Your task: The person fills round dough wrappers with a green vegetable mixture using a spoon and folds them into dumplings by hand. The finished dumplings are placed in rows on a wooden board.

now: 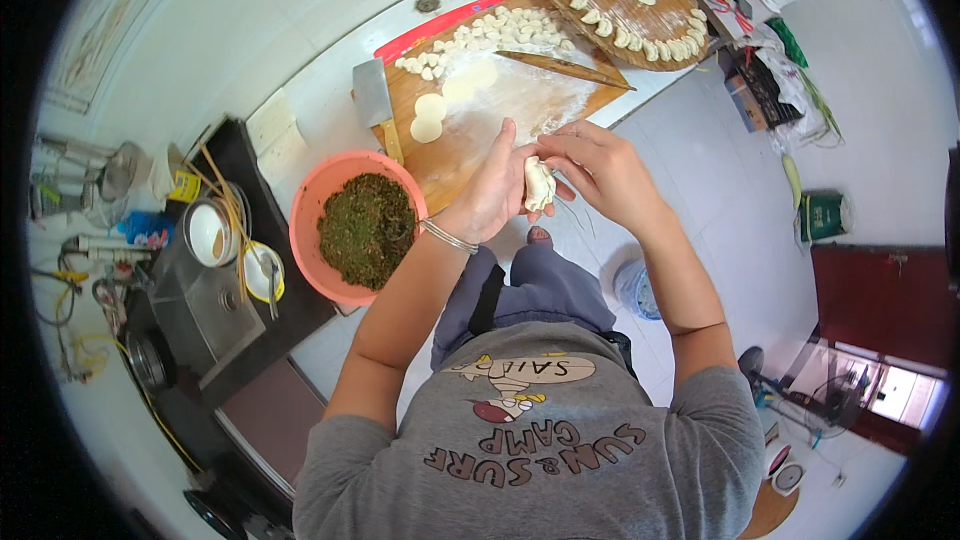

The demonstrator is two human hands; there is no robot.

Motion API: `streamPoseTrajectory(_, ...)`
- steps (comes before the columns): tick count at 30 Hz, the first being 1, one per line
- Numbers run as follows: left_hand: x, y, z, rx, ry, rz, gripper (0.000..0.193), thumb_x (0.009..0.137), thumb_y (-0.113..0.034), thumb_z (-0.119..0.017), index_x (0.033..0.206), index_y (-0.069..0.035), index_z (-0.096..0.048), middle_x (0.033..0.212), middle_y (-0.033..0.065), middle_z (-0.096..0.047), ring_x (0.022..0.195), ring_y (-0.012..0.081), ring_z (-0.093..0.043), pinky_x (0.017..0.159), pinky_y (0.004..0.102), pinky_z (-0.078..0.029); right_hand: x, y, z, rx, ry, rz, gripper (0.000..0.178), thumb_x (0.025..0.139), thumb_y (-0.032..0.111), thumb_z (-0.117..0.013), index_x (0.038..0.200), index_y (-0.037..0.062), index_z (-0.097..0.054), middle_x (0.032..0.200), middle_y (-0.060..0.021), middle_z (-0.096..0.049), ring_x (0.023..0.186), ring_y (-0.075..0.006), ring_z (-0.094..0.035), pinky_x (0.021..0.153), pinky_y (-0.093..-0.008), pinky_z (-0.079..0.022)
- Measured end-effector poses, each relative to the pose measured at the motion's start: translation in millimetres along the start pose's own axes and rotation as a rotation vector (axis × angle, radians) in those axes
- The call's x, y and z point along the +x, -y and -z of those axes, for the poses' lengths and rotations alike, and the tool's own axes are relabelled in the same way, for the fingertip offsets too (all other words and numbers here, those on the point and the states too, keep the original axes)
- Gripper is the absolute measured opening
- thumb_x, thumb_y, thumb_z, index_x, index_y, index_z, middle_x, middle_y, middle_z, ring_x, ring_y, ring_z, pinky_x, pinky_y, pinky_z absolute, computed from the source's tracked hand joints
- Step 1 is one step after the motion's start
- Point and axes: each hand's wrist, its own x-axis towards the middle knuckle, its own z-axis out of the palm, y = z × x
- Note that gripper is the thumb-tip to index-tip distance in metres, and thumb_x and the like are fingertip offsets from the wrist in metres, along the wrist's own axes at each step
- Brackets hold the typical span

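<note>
Pinched between the fingers (pixel 545 152) of both hands: one pale dumpling (pixel 539 184), held upright in the air just near of the bench (pixel 330 90) edge, above the lap. Left hand (pixel 493 190) wrapped round its left side, cradling from behind; right hand (pixel 600 165) closed on the top seam from the right, thumb and forefinger tips pressing the fold. Best done, by the look of it, with small even pinches along the seam, no green filling caught in the edge, a light squeeze so the skin does not tear.

Outward now: floured wooden board (pixel 500 105) just beyond the hands, round wrappers (pixel 430 118) lying on it, rolling pin (pixel 565 67) across the far side, cleaver (pixel 375 100) at the left edge. Pink bowl (pixel 305 225) of chopped green filling (pixel 366 230) to the left, touching the board. Far right, round wooden tray (pixel 625 10) ringed with finished dumplings.
</note>
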Motion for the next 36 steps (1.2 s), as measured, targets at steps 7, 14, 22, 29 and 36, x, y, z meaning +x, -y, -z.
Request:
streamPoseTrajectory(7,56.8,1.1,-8.6,0.042,-0.091,0.099,0.081,0.088,-0.071,-0.014,0.117,-0.003,-0.047,0.084,0.0042,-0.055,0.067,0.0150,-0.055,0.051,0.0242,-0.038,0.3,-35.9,3.5,0.016,0.088,-0.358,0.027,0.076,0.023,-0.066,0.096,0.0046,-0.067,0.079,-0.0141,-0.062,0.074,-0.0315,-0.061,0.066,-0.0387,-0.049)
streamPoseTrajectory(14,160.2,-15.9,3.7,0.073,-0.053,0.052,0.074,0.091,-0.067,-0.018,0.117,-0.005,-0.048,0.091,0.0036,-0.056,0.072,0.0140,-0.055,0.059,0.0246,-0.040,41.2,-133.3,36.7,0.137,0.050,-0.406,0.026,0.072,0.021,-0.070,0.089,0.0024,-0.067,0.072,-0.0130,-0.060,0.067,-0.0255,-0.059,0.061,-0.0351,-0.046)
streamPoseTrajectory(22,299.0,-65.1,15.6,0.046,-0.295,-0.116,0.042,0.097,-0.039,-0.041,0.114,-0.002,-0.050,0.102,0.0087,-0.059,0.087,0.0189,-0.061,0.077,0.0291,-0.049,118.4,-298.3,75.8,0.654,-0.010,-0.546,0.017,0.081,0.013,-0.067,0.084,-0.0021,-0.061,0.073,-0.0050,-0.062,0.060,-0.0087,-0.056,0.054,-0.0248,-0.046)
streamPoseTrajectory(29,400.6,-102.1,51.4,0.067,-0.525,-0.210,0.028,0.093,-0.023,-0.051,0.108,0.001,-0.055,0.096,0.0080,-0.061,0.082,0.0173,-0.062,0.074,0.0268,-0.052,198.4,-392.4,80.0,0.934,-0.043,-0.709,0.011,0.084,0.007,-0.064,0.089,-0.0021,-0.060,0.079,-0.0046,-0.061,0.066,-0.0096,-0.059,0.055,-0.0216,-0.050)
streamPoseTrajectory(36,501.6,-160.8,125.6,0.179,-0.646,-0.271,0.029,0.090,-0.026,-0.056,0.104,0.000,-0.061,0.089,0.0052,-0.062,0.076,0.0132,-0.060,0.068,0.0252,-0.050,299.7,-485.6,51.2,0.920,-0.126,-0.727,0.011,0.083,0.007,-0.065,0.089,-0.0011,-0.059,0.069,-0.0031,-0.058,0.060,-0.0111,-0.058,0.051,-0.0193,-0.046)
